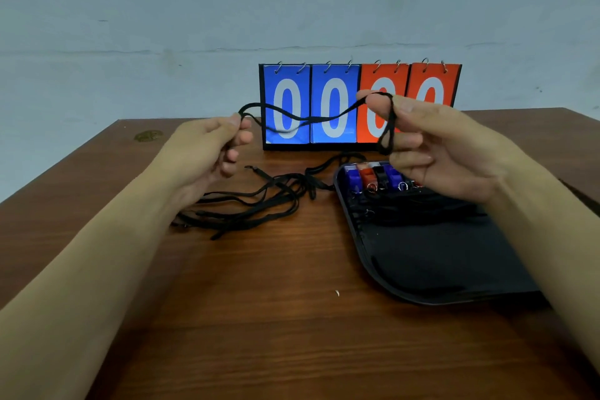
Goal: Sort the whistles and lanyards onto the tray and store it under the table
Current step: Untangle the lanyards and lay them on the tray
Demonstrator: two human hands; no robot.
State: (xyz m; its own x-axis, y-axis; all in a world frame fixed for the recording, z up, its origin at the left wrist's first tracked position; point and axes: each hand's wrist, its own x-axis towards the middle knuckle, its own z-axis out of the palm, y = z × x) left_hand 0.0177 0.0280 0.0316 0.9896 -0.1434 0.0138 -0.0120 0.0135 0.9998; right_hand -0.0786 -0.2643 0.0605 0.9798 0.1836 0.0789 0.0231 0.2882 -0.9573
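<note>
I seem to be in a plain indoor room used for sports gear, though I cannot tell which kind of building. A bare, pale grey painted wall (pixel 194 10) with scuffs rises behind my brown wood-grain table (pixel 259 286). On it stands a flip scoreboard with blue and red number cards on metal rings (pixel 334 104), all zeros.

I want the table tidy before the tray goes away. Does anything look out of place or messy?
Yes. A tangle of black lanyards lies loose on the table, left of the tray, not yet sorted. A small white scrap lies in front of it, and there is a yellowish stain near the far left corner.
</note>
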